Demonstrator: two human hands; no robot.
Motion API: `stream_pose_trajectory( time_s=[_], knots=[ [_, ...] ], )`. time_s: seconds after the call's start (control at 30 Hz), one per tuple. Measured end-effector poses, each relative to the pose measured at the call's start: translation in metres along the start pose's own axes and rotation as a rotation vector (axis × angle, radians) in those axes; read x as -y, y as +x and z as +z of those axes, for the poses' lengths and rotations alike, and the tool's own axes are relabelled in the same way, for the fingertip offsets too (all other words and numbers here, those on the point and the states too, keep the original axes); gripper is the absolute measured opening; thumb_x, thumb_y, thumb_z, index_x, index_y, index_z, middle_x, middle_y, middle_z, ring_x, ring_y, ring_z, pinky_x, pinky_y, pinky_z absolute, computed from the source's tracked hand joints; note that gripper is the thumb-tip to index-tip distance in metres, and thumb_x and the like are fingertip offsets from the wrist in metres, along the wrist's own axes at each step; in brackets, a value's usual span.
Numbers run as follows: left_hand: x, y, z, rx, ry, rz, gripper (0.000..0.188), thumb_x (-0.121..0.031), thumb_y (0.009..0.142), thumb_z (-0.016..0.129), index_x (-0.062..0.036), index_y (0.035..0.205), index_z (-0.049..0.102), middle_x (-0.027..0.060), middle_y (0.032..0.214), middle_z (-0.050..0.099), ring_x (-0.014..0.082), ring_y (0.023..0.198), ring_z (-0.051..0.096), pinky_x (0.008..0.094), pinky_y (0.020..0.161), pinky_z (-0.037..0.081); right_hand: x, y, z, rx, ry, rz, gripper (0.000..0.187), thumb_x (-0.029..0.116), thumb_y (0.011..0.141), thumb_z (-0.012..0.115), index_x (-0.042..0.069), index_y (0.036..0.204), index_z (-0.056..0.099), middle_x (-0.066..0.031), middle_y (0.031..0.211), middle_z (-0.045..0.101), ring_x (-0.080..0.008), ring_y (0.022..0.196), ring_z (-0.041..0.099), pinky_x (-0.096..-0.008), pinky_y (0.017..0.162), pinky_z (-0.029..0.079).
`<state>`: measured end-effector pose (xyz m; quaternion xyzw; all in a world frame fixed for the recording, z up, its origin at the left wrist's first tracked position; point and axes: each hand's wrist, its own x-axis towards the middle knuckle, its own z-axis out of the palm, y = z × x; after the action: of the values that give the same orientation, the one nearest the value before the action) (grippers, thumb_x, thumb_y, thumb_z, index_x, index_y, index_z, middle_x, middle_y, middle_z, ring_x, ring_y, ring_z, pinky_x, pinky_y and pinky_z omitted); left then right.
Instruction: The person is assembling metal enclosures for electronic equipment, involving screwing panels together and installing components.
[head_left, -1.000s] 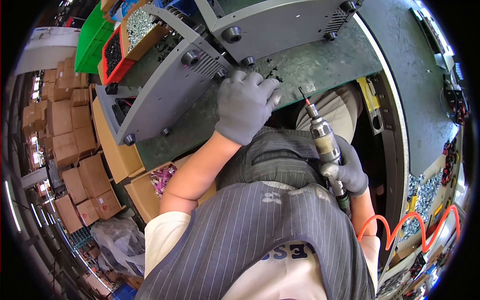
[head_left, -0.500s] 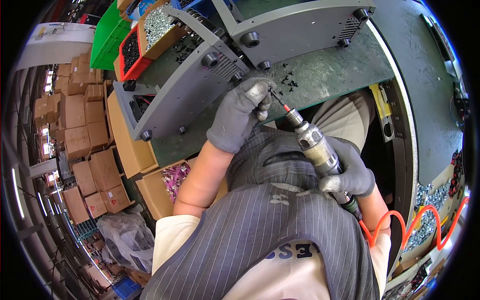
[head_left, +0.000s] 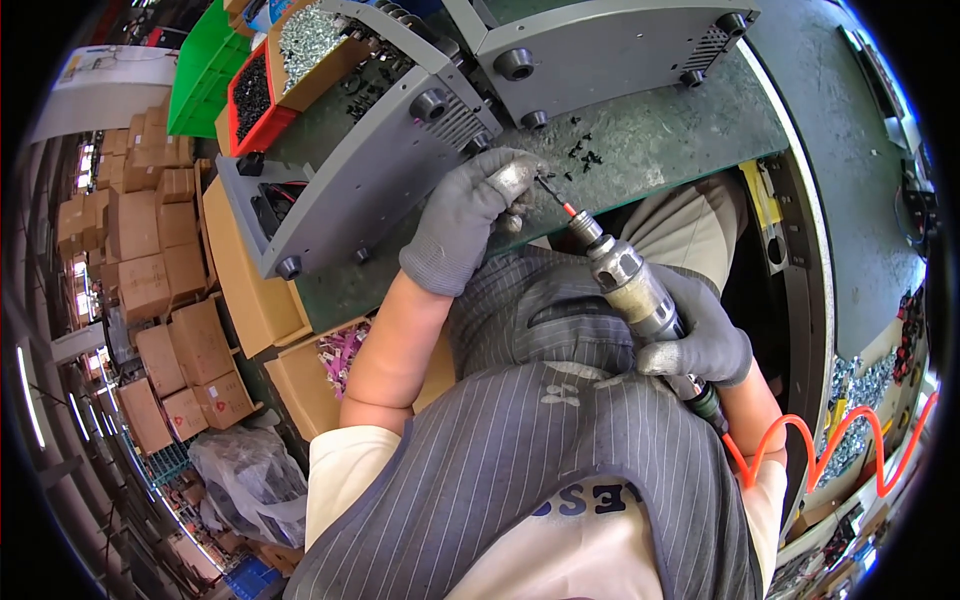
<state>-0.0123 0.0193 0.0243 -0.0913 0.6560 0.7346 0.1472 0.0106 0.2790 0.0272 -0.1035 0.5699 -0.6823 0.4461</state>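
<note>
Looks like black feet [head_left: 430,104] are already on both grey casings [head_left: 370,175] at 11 and 1 o'clock, loose black screws [head_left: 584,158] lie unused around 1, and my right hand [head_left: 708,342] grips the driver [head_left: 636,290] at 3, bit [head_left: 556,195] by the curled left hand [head_left: 462,212] (can't tell if it's pinching anything).

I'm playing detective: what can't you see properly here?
Head view: whether the left hand holds anything; its own grip hides that.
Head view: part of the power driver; the right hand covers it.
Head view: the rest of the upper gray housing; the top edge cuts it off.
</note>
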Motion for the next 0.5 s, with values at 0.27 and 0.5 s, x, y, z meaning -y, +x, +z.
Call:
stream_pose_trajectory(
  time_s=[0.27, 0.5],
  knots=[
    [-0.008, -0.003, -0.018, 0.142, 0.107, 0.110, 0.029, -0.029, 0.086, 0.061, -0.0035, 0.100, 0.063, -0.0031, 0.082, 0.058, 0.0028, 0.068, 0.051, 0.0182, 0.059, 0.043, 0.000, 0.001, -0.002, 0.126, 0.063, 0.035, 0.075, 0.036, 0.058, 0.082, -0.002, 0.116, 0.053, -0.0043, 0.092, 0.058, -0.0126, 0.082, 0.054, -0.0264, 0.075, 0.043],
    [-0.044, -0.030, -0.011, -0.438, 0.886, 0.905, 0.018, -0.022, 0.084, 0.062, -0.0056, 0.089, 0.065, 0.0028, 0.081, 0.062, 0.0145, 0.071, 0.052, 0.0263, 0.063, 0.044, 0.035, 0.024, 0.017, -0.015, 0.001, -0.158, 0.066, 0.024, 0.065, 0.081, -0.003, 0.118, 0.052, -0.0029, 0.092, 0.057, -0.0102, 0.083, 0.052, -0.0242, 0.075, 0.042]
  ],
)
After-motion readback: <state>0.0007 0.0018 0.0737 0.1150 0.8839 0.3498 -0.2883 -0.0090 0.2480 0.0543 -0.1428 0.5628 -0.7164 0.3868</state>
